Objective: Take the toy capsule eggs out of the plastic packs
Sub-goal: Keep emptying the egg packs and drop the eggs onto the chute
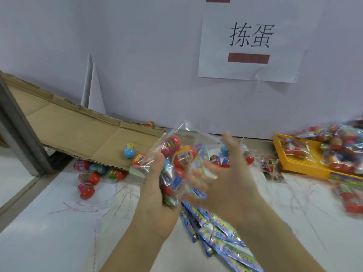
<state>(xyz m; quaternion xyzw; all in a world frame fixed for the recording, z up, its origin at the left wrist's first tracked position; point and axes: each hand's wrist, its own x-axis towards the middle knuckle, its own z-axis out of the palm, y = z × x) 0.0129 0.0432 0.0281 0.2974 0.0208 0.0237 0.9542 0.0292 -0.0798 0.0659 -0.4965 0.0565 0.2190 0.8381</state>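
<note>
Head view: two hands (155,195) (225,183), one pack (173,152) gripped

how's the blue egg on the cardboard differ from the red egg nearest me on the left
The blue egg sits on the cardboard ramp; the red egg lies lower left on the white paper. The blue egg's label is yellow, the red egg's pink. Both are loose, outside any pack.
</note>
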